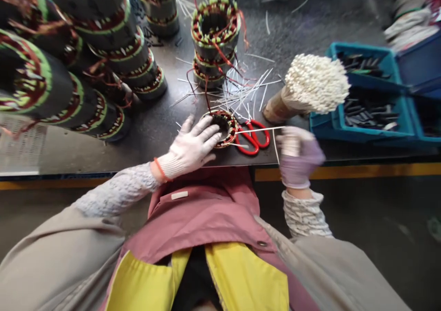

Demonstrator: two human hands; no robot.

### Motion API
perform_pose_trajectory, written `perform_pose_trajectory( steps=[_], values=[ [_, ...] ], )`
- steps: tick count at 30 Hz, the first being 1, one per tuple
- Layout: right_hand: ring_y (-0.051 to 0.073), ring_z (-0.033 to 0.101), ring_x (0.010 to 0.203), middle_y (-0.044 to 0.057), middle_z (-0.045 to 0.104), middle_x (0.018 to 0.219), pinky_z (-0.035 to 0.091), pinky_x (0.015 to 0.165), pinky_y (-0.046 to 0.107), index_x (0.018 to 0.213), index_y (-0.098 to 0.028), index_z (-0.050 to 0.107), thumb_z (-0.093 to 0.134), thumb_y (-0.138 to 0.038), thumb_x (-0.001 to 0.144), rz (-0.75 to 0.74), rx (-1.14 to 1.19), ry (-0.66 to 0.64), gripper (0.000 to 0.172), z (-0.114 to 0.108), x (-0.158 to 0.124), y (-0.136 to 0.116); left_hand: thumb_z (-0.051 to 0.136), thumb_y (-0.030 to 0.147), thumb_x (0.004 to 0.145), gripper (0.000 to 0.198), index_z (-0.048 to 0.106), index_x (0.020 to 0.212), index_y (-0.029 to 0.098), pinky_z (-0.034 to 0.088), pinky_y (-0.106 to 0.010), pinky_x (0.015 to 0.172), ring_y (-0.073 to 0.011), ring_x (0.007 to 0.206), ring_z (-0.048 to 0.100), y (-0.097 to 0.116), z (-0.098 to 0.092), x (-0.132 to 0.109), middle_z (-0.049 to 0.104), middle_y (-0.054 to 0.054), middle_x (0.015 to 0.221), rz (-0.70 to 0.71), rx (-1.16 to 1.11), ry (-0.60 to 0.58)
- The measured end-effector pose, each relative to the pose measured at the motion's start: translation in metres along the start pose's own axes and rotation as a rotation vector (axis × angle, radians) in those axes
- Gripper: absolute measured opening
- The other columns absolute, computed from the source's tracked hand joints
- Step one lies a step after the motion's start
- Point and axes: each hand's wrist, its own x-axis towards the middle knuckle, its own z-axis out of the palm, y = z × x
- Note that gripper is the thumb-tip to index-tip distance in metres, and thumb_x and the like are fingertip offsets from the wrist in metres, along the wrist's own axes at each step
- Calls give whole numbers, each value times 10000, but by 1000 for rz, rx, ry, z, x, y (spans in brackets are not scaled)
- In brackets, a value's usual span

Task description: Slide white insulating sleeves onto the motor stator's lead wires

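Far from the left hand, several wound motor stators (103,40) are lying on their sides in a pile, and a stack of stators (215,40) is standing upright ahead of the hand on the dark workbench (155,134). The left hand (188,145), wearing a white knit glove, is being kept open with its fingers spread, and it is resting on the near side of a small wound stator (222,128). This stator is lying flat on the bench, just beyond the fingertips. It is being judged heavy and stiff because of its steel core, while its windings and thin red leads seem soft and easily damaged, so the outer steel wall appears to be the safest place for taking hold. Just right of it, red-handled scissors (253,138) are lying between the hands. The right hand (299,157), wearing a purple glove, is being closed around the end of a thin white strip (262,129), which is being held out above the scissors toward the stator. The strip is appearing light and springy. Beyond the right hand, a wrapped bundle of white-tipped sticks (315,86) is lying beside blue plastic crates (358,122).
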Motion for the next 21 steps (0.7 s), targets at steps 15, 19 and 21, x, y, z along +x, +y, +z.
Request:
perform_pose_trajectory(
  steps=[15,19,21],
  values=[
    [280,668,925,149,695,1085,504,742,355,1352,-163,555,570,-313,833,-80,-579,-446,541,-15,-13,-16,631,315,911,362,663,1230,145,467,-498,968,-334,1174,610,1,15,-21,717,-126,1161,-12,113,18],
    [280,634,1001,169,647,1181,490,784,342,1331,-138,576,569,-352,855,-155,-495,-316,521,-2,-37,-37,623,328,917,373,658,1247,159,458,-507,975,-334,1189,602,0,15,-20,712,-134,1176,-19,106,8],
    [286,634,965,171,647,1144,454,714,328,1334,-155,583,559,-368,879,-134,-573,-367,503,4,-28,-51,624,318,915,369,664,1242,153,456,-519,983,-339,1195,602,0,14,-20,710,-146,1176,-19,94,14]
  ],
)
